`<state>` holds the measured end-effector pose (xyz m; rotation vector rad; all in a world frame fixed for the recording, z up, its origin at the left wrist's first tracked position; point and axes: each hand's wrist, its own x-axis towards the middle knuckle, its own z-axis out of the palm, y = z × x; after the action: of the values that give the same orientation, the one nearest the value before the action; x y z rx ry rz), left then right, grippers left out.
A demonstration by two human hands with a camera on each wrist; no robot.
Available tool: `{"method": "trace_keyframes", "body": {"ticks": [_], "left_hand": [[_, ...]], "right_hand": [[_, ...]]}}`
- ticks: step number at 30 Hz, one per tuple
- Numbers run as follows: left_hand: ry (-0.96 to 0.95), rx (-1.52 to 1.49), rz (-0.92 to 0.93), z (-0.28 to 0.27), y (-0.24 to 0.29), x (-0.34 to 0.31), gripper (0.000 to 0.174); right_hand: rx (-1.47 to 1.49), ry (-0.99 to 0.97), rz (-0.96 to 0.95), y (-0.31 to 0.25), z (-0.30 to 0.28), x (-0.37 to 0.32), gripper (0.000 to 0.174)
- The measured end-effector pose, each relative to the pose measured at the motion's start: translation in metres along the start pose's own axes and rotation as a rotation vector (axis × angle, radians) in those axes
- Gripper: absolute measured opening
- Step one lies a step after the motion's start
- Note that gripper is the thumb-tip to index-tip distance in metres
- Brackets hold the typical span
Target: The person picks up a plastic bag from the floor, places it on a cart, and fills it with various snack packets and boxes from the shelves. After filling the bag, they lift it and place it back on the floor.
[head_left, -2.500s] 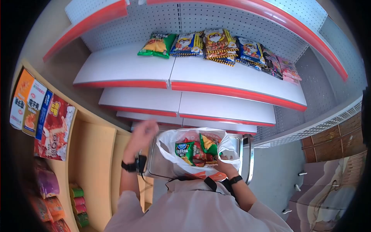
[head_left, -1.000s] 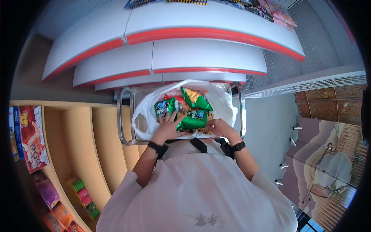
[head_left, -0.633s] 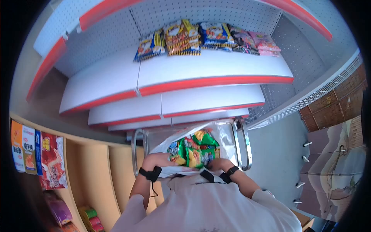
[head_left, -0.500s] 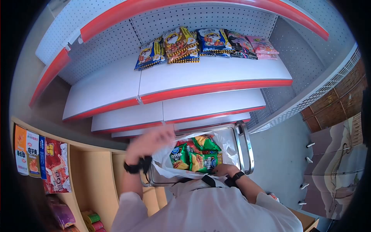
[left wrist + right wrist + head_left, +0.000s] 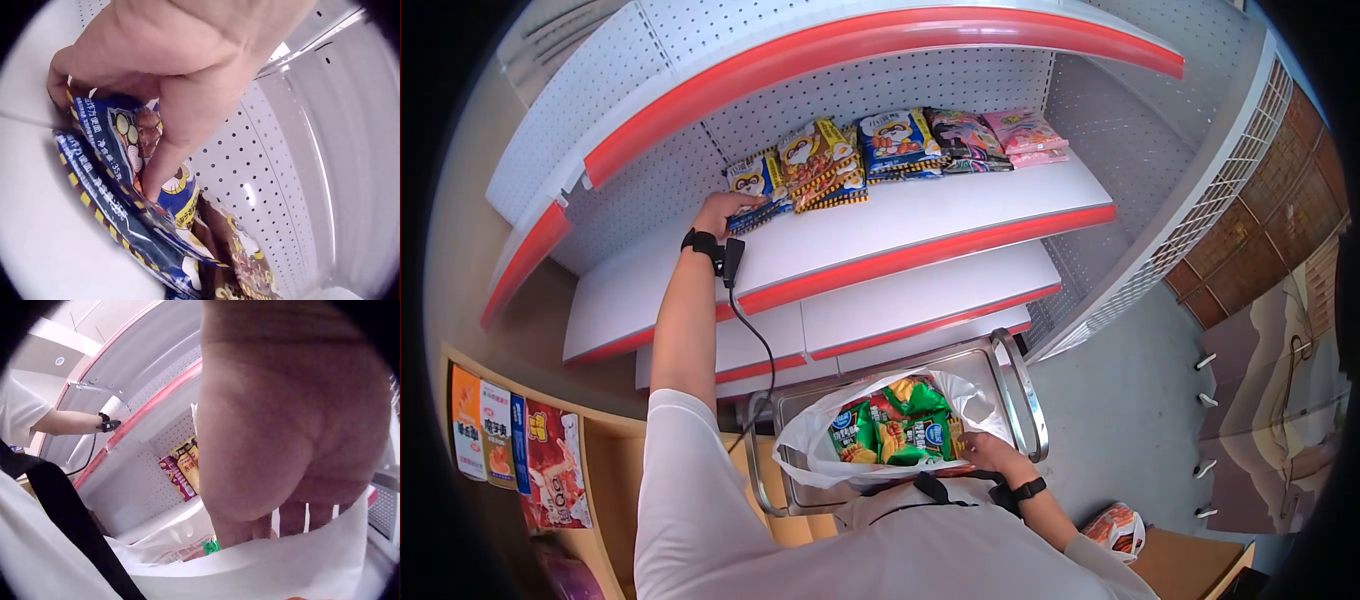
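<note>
At the left end of the shelf's snack row, my left hand [image 5: 718,212] grips a blue packet of fried noodle snack [image 5: 103,128]. The left wrist view shows thumb and fingers around the packet's top layer, over a similar blue packet [image 5: 94,197]. My right hand [image 5: 992,452] is at the near right rim of a white plastic bag [image 5: 808,462]. In the right wrist view its fingers reach down behind the bag's wall, tips hidden. Several green snack packets [image 5: 915,437] lie inside the open bag.
The bag sits on a metal cart [image 5: 985,375] with raised handles. Along the shelf [image 5: 940,215] lie brown packets [image 5: 815,160], more blue packets [image 5: 897,140], black packets [image 5: 967,140] and pink packets [image 5: 1025,135]. A red-edged shelf [image 5: 850,55] overhangs them. Wooden shelving [image 5: 615,470] stands left.
A green packet has gone from the upper shelf into the bag. My left hand has left the bag, risen to the shelf and taken hold of a blue noodle snack packet. My right hand stays at the bag.
</note>
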<state>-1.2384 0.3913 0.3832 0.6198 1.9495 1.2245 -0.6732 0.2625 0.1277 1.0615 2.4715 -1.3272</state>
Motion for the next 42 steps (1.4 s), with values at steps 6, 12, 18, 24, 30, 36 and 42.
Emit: {"method": "trace_keyframes", "body": {"ticks": [6,12,18,24,30,36,42], "left_hand": [[0.068,-0.1,-0.006,-0.014,-0.014,0.018,0.02],[0.123,-0.276,0.083,-0.034,-0.034,-0.011,0.02],[0.096,-0.418,0.296,-0.054,-0.076,-0.126,0.035],[-0.183,-0.432,0.506,0.022,-0.189,-0.265,0.025],[-0.492,0.228,0.081,0.139,-0.372,-0.238,0.051],[-0.186,0.857,0.248,0.172,-0.388,-0.243,0.053],[-0.637,0.52,0.413,0.127,-0.12,-0.222,0.032]], "right_hand": [[-0.081,-0.002,-0.022,0.002,0.0,0.012,0.036],[-0.063,-0.06,-0.083,-0.002,0.005,0.029,0.037],[-0.054,-0.043,-0.133,0.001,0.003,0.049,0.037],[-0.179,0.064,-0.039,-0.003,0.003,0.049,0.039],[-0.006,-0.139,0.014,0.022,0.015,0.071,0.04],[-0.194,-0.025,0.098,0.01,0.019,0.062,0.038],[-0.085,-0.026,0.032,0.022,0.033,0.055,0.038]]}}
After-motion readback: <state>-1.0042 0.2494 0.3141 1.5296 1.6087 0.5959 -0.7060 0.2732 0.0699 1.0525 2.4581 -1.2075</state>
